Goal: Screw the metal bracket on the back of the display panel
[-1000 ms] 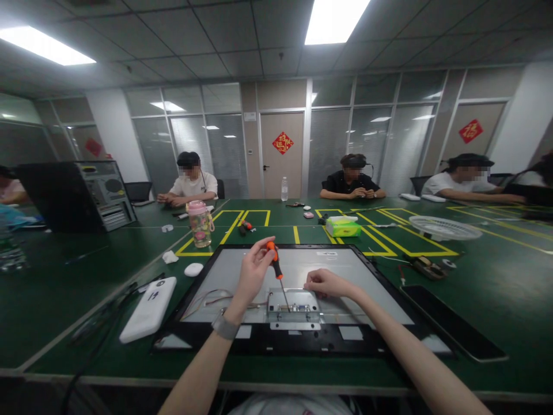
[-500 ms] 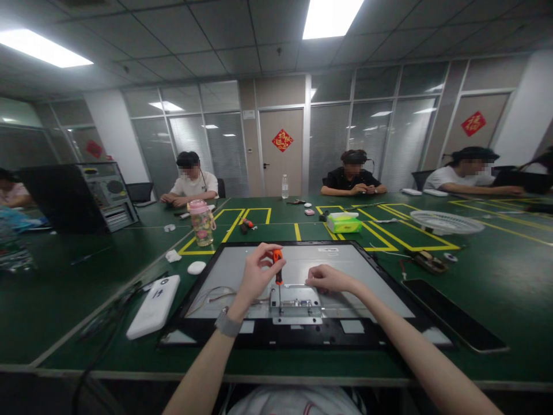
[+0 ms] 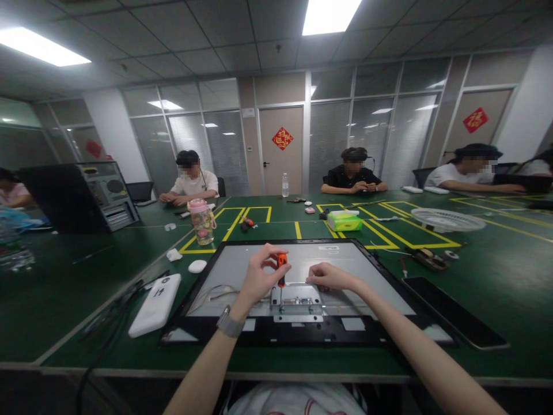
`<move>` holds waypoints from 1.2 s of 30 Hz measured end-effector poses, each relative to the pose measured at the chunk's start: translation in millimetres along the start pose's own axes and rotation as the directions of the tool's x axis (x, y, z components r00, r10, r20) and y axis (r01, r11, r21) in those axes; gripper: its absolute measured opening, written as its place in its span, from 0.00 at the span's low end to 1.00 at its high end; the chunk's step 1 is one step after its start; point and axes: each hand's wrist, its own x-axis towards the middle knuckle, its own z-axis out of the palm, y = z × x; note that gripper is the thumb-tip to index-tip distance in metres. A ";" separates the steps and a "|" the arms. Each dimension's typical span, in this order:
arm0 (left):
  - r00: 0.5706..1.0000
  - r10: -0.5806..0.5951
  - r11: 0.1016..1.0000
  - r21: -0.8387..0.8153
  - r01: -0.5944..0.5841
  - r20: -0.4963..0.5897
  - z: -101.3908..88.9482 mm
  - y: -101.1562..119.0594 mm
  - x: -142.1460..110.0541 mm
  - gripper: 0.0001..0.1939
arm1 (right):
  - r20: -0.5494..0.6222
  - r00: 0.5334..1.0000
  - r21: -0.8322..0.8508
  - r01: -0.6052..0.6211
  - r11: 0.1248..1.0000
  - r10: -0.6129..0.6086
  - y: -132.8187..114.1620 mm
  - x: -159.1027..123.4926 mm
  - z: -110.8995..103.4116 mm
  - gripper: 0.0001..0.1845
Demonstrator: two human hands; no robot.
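Note:
My left hand (image 3: 260, 274) is closed around the handle of an orange and black screwdriver (image 3: 282, 264). The screwdriver stands nearly upright, its shaft reaching down to the left part of a metal bracket box (image 3: 296, 292) with connectors along its front. My right hand (image 3: 326, 276), fingers curled, rests by the back right corner of that box; whether it pinches anything is hidden. Beneath both hands a flat display panel (image 3: 367, 271) with a black frame lies back side up. Thin wires (image 3: 216, 293) run across the panel on the left.
Left of the panel lie a white power bank (image 3: 155, 305), black cables (image 3: 110, 314) and a round white case (image 3: 197, 266). A black phone-like slab (image 3: 453, 311) lies to the right. Beyond stand a pink-lidded bottle (image 3: 201, 222) and a tissue pack (image 3: 344, 221). Several people sit across the table.
The screwdriver has gone from tilted to nearly upright, its tip shifting left on the bracket box. My left hand has moved slightly right and down; my right hand stays about where it was.

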 end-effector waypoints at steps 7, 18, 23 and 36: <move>0.999 0.032 0.999 0.013 -0.031 -0.042 -0.9 2.9 -1.1 0.10 | -0.002 1.000 0.003 0.003 1.000 -0.003 0.3 0.8 -0.4 0.19; 0.999 0.019 1.000 0.003 -0.019 -0.045 1.8 3.5 -1.4 0.10 | 0.005 1.000 -0.014 0.001 1.000 -0.001 -2.9 -1.2 -0.8 0.19; 0.998 0.037 0.999 -0.002 -0.037 -0.057 -0.1 2.1 -1.3 0.10 | 0.007 1.000 -0.004 -0.003 1.000 0.003 -3.5 -1.7 -1.2 0.20; 0.986 -0.075 0.939 -0.321 0.120 0.149 -1.4 4.9 0.2 0.10 | -0.003 1.000 -0.013 0.007 1.000 -0.007 -6.0 -3.3 -2.0 0.21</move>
